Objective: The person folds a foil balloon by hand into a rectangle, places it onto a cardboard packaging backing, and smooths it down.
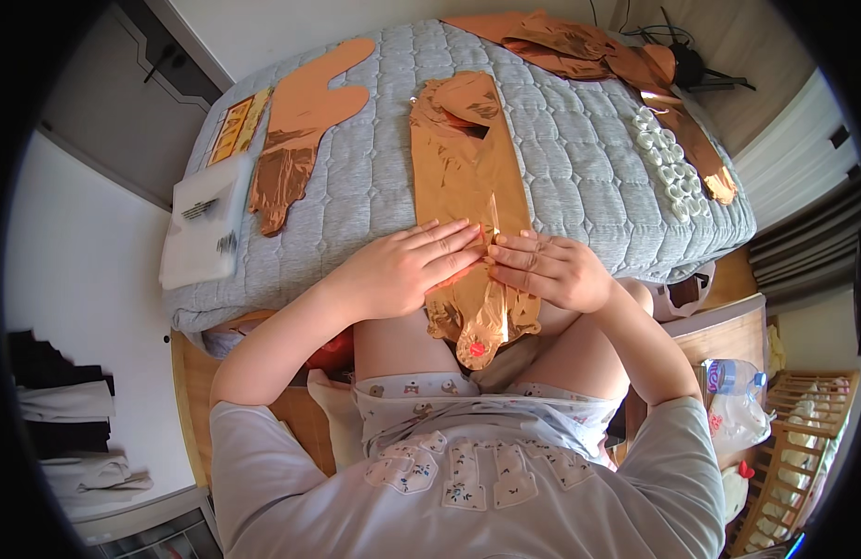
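A flat, uninflated rose-gold foil balloon (463,182) stretches from the grey quilted mattress down over my lap. Its near end is a rounded tab with a small red dot (477,350). My left hand (426,261) lies on the foil with its fingers extended together toward the middle. From the other side my right hand (556,270) rests on it too, fingers straight and fingertips almost meeting the left ones. Both palms face down, pressing on the creased foil, and neither hand grips anything. Near the far end, a fold in the foil shows a dark gap.
On the mattress (561,154), another foil balloon (305,121) lies to the left, beside a clear plastic pack (202,224). More crumpled foil (579,51) covers the far right corner. Several small white rolls (671,168) sit at the right edge. A water bottle (736,377) stands at lower right.
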The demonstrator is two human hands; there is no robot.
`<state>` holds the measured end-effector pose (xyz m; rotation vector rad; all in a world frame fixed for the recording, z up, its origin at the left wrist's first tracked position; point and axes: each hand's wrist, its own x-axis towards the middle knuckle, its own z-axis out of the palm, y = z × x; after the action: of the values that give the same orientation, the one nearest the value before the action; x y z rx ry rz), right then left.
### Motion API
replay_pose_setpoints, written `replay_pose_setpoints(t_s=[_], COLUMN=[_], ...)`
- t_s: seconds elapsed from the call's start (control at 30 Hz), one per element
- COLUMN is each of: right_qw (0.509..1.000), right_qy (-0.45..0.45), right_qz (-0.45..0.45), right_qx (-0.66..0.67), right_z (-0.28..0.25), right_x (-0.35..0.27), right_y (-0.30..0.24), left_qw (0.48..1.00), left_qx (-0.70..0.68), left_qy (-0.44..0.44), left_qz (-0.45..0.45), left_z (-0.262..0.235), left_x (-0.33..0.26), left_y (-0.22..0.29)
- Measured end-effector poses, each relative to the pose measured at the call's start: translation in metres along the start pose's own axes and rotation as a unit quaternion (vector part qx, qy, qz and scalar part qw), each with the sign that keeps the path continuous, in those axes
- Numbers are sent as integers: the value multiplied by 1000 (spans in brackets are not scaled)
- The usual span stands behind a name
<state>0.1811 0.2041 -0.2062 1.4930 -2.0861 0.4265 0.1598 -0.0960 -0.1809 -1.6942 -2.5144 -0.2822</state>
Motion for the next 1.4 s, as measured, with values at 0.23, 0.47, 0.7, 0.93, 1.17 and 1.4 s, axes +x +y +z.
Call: replay_pose_setpoints(t_s=[0.23, 0.47, 0.7, 0.93, 1.17, 1.4], right_qw=[998, 913, 713, 603, 583, 580], right_qy=[-14, -38, -61, -97, -127, -129], right_qz=[34, 327, 518, 625, 659, 673], right_qx=[44, 242, 468, 487, 458, 440], right_z=[-4, -11, -15, -23, -16, -19], right_x=[6, 16, 51, 73, 74, 82], right_y=[3, 10, 41, 46, 55, 53], left_qw=[997, 796, 696, 824, 868, 910], left_qx=[-76, -566, -620, -434, -346, -159], left_qy=[-8, 10, 152, 180, 133, 161], left_qz=[-6, -214, -330, -315, -331, -346], left_z=[-7, -5, -12, -16, -16, -21], left_x=[4, -1, 18, 7, 11, 19], left_y=[-1, -14, -26, -14, -10, 14])
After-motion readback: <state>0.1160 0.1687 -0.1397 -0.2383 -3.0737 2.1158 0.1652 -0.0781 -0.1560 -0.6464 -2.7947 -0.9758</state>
